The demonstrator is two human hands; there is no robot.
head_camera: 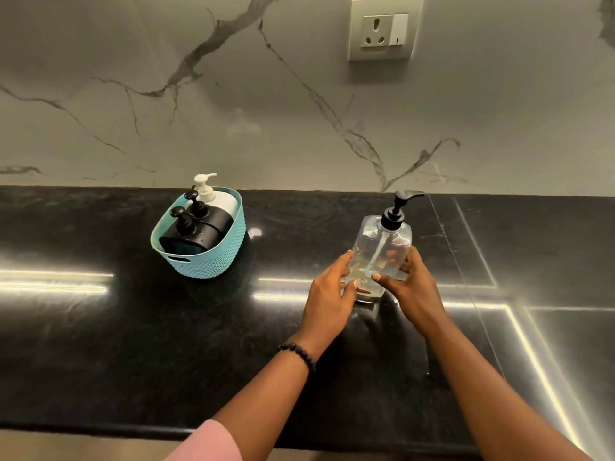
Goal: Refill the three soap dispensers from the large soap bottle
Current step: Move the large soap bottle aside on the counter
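Your left hand (327, 287) and right hand (411, 287) flank large bottle (379, 251), right of centre on counter (100, 327); fingers curled round its base, steadying it upright. Three dispensers (196, 221) wait in basket (206, 261), centre left.

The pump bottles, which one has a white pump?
The white dispenser at the back of the blue basket; both dispensers before it and the clear bottle have black pumps.
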